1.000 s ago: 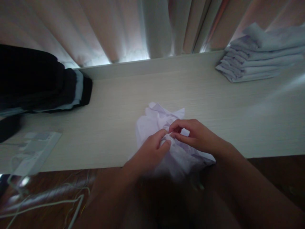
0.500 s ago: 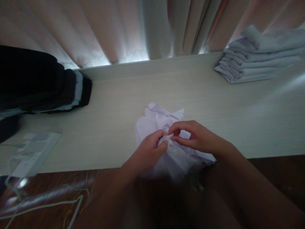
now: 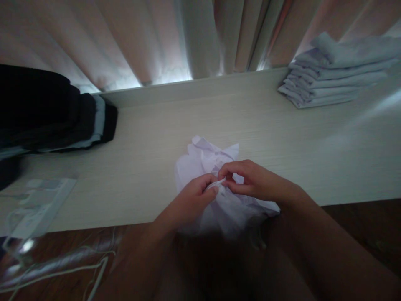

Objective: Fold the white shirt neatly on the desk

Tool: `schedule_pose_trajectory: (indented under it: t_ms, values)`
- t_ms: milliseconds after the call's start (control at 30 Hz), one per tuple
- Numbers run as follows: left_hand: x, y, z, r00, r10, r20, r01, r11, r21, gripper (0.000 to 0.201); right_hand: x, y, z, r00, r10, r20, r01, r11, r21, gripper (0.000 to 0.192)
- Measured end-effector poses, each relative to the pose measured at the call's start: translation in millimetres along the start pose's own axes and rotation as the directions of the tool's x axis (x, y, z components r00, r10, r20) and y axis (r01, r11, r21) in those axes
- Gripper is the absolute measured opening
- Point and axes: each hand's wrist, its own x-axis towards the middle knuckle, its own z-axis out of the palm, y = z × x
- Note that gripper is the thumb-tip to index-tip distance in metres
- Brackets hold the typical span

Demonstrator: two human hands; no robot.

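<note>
A crumpled white garment [image 3: 200, 156], perhaps a shirt, lies bunched at the front edge of the pale table, part of it hanging over the edge. My left hand [image 3: 196, 196] is closed on a gathered fold of it, thumb on top. Just to the right, the thumb and forefinger of my right hand [image 3: 246, 177] pinch the same fold, almost touching the left fingertips. What exactly sits between the right fingertips is too small to make out. The garment's lower part is blurred and dim near my lap.
Folded white garments [image 3: 332, 77] are stacked at the back right of the table [image 3: 150, 138]. Dark folded clothes [image 3: 46, 108] form a pile at the left. A white power strip [image 3: 46, 209] with plugs lies front left, its cables [image 3: 78, 267] trailing below. Curtains [image 3: 125, 37] hang behind.
The view has shifted slightly, so everything appears a little further left. Both hands keep their hold on the garment, the fingertips barely moving.
</note>
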Motion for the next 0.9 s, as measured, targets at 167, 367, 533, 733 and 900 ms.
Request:
schedule_pose_trajectory:
  t_ms: [167,367,533,733,900]
  values:
    - [0.8,0.8,4.6,0.995,0.023,-0.099,-0.010,0.990,0.139,0.020,0.4,0.3,1.0,1.000,0.018,-0.020,-0.019,0.999,-0.030,0.006]
    - [-1.2,5.3,10.2,0.964,0.100,-0.247,-0.027,0.959,0.283,0.015,0.9,4.6,3.6,0.998,0.039,-0.048,-0.039,0.999,-0.007,0.007]
    - [-1.2,1.6,12.6,0.934,0.221,-0.280,-0.079,0.894,0.441,0.010,2.0,3.5,5.2,0.996,0.082,-0.043,-0.084,0.996,-0.035,0.006]
    - [-1.3,-2.7,15.3,0.925,0.263,-0.275,-0.077,0.837,0.542,0.004,3.8,3.4,6.2,0.995,0.096,-0.031,-0.098,0.993,-0.061,0.003]
    - [-1.8,0.3,14.6,0.933,0.210,-0.291,-0.052,0.881,0.471,0.004,3.6,4.0,6.7,0.995,0.097,-0.034,-0.098,0.995,-0.033,0.004]
